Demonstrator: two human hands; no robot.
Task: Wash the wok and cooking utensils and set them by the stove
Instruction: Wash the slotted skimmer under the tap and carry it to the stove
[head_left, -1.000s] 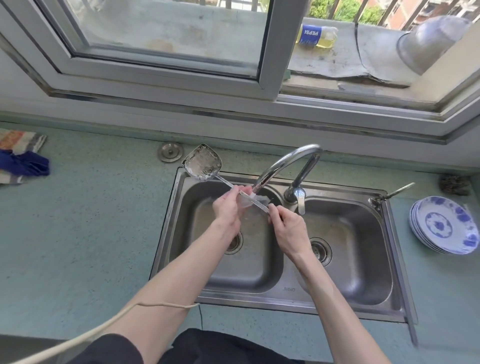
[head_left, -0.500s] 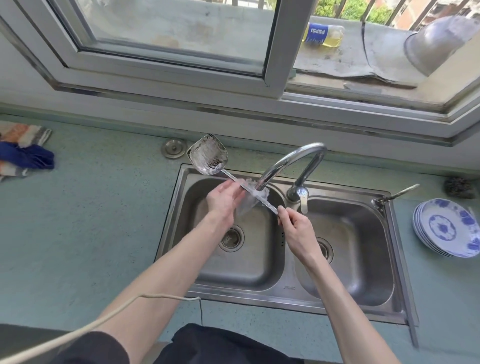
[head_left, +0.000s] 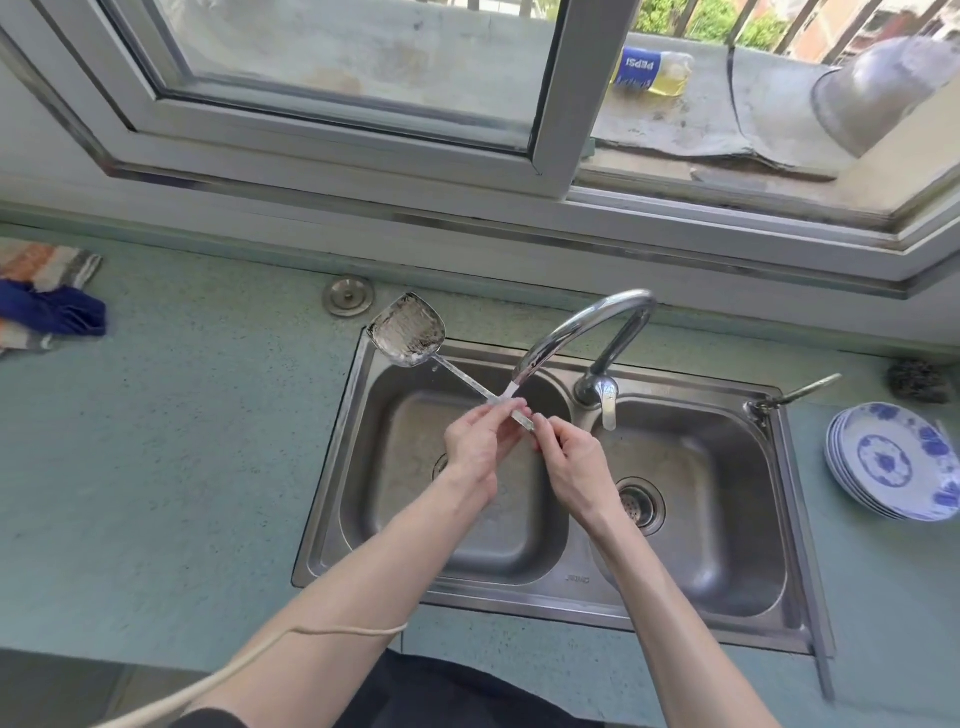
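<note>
A steel spatula lies slanted over the left basin of the double sink, its soiled blade raised past the sink's back left corner. Water runs from the curved tap onto the spatula's handle. My left hand pinches the handle from the left, just under the stream. My right hand grips the handle's lower end. No wok is in view.
A stack of blue-and-white plates sits on the green counter right of the sink. Beside it a steel scourer. A sink plug lies behind the sink, cloths at far left. A bottle and metal bowl sit outside the window.
My hands have drawn closer together on the spatula's handle under the running water, the left hand sliding down toward the right. The blade stays up at the sink's back left.
</note>
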